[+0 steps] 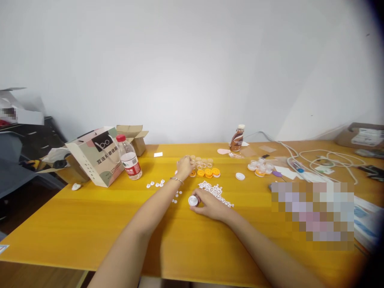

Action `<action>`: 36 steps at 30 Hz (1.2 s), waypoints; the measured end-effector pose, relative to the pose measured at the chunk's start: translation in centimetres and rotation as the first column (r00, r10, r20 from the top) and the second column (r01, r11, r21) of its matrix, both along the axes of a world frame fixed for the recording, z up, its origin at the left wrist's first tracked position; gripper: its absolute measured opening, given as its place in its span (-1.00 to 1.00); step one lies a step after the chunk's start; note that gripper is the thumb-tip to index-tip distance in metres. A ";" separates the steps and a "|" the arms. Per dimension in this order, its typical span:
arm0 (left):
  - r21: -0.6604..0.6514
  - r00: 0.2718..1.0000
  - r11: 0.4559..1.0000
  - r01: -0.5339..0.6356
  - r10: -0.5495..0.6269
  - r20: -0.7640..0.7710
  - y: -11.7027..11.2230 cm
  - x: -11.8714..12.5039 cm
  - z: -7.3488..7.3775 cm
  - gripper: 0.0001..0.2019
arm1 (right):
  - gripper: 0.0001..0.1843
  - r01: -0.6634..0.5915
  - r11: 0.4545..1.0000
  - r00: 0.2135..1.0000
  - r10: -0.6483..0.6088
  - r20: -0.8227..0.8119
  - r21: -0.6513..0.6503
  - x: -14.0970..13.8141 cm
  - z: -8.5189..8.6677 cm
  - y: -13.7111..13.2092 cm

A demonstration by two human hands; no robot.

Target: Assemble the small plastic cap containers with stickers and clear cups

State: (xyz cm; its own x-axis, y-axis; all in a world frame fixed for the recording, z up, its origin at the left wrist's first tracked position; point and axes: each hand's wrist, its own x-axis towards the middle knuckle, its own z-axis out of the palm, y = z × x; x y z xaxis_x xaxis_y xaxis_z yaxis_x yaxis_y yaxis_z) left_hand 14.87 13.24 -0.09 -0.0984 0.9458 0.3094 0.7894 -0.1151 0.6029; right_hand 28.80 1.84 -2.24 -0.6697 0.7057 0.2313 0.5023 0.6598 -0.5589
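My right hand [208, 203] holds a round white plastic cap-like part [193, 201] between thumb and fingers, just above the table. My left hand [185, 168], with a bracelet at the wrist, reaches to the left end of a group of small clear cups [204, 162]. Its fingers are curled down, and what they grip, if anything, is hidden. Orange round discs [208, 173] lie in a row in front of the cups. White lace-like plastic pieces [216, 193] are heaped beyond my right hand. Small white knobbed parts [157, 184] lie left of my left forearm.
At the left stand a paper bag [102, 164], a water bottle [129, 160] and a cardboard box [136, 140]. A brown bottle [237, 138] stands at the back. Right of centre are a white disc [240, 176], stacked clear cups [260, 166] and white cables [324, 154].
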 end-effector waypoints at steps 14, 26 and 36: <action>0.217 0.871 0.905 0.366 -0.416 0.264 -13.2 -4.3 1.2 -0.82 | -0.83 -0.015 1.000 1.000 0.015 -0.019 -0.024 -0.2 0.2 0.1; 0.086 0.871 0.870 0.485 -0.490 0.043 -14.5 -4.1 -0.2 -0.79 | -0.86 -0.041 0.998 0.999 0.040 -0.029 -0.040 -0.2 -0.1 0.2; 0.110 0.866 0.871 0.478 -0.489 0.110 -14.0 -4.2 -1.6 -0.78 | -0.82 0.000 0.998 0.998 -0.004 -0.057 -0.057 -0.4 -0.2 0.3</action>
